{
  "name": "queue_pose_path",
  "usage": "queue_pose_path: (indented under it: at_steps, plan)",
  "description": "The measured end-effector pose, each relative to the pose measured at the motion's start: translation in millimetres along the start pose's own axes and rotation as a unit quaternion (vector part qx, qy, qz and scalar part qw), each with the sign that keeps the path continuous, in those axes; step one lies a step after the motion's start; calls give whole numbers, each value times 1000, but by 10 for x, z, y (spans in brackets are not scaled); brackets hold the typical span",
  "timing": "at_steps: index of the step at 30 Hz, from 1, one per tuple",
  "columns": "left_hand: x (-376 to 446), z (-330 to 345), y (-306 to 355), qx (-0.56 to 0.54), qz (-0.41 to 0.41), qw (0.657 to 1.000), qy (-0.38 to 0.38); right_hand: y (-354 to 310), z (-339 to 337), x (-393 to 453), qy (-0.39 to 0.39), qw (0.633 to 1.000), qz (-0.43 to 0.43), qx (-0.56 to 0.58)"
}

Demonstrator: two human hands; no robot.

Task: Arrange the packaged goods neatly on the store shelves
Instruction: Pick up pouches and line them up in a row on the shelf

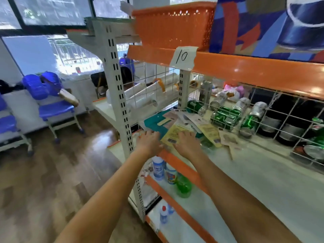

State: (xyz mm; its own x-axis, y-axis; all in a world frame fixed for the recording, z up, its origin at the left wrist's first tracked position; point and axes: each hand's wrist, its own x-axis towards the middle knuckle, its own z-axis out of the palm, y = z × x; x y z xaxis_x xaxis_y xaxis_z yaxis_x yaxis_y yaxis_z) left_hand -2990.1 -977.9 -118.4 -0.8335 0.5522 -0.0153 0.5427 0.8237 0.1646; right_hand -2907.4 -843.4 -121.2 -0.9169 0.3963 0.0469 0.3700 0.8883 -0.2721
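A loose heap of flat packets lies at the left end of the middle shelf [263, 165]: a teal packet [154, 124], a yellow packet [172, 135], and paler ones [209, 131] fanned out to the right. My left hand [148, 141] rests on the shelf's front left corner, fingers straight, touching the teal packet's near edge. My right hand [186, 142] lies flat on the yellow packet, fingers spread. Neither hand grips anything.
A white wire grid [273, 109] backs the shelf, with green cans [225, 116] lying behind it. An orange basket [173, 25] sits on the top shelf above a "10" label [183, 57]. Bottles [158, 168] stand on the lower shelves. Blue chairs [52, 100] stand at left.
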Motion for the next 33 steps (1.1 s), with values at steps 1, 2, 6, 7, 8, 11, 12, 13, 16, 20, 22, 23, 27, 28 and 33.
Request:
queue_pose_path:
  at_steps: [1,2,6,7,8,11,12,13,16,20,22,23,27,28,33]
  plan:
    - [62,11,-57,3,9,1000,-8,-41,30,25,1,1000,10,2]
    - [108,35,-102,1,17,1000,-15,-83,64,42,-4,1000,22,9]
    - [219,188,-244,-6,43,998,-45,-264,249,138,-27,997,64,28]
    - [250,214,-273,-7,50,998,-49,-309,288,174,-27,997,70,31]
    - [289,234,-297,-8,61,997,-49,-347,313,215,-25,997,74,29]
    - [453,229,-316,-13,76,997,-30,-390,306,390,-13,996,84,20]
    - [527,212,-318,-22,78,997,-17,-395,286,463,-7,996,89,15]
    - [604,201,-324,-34,82,996,-5,-393,271,536,0,996,92,11]
    - [802,185,-352,-66,90,994,15,-374,244,728,5,994,111,21]
    - [1047,162,-373,-43,105,993,11,-316,315,928,3,990,141,30]
    - [1160,117,-368,-40,117,992,7,-278,369,1007,0,987,155,41]
    - [1210,109,-357,-40,122,992,6,-259,389,1043,-3,986,161,48]
    - [1324,187,-276,-42,130,990,11,-196,460,1170,6,983,179,40]
    - [1335,213,-253,-42,136,990,6,-195,476,1184,13,983,179,30]
    - [1439,349,-238,-27,172,985,1,-264,519,1216,26,978,205,-3]
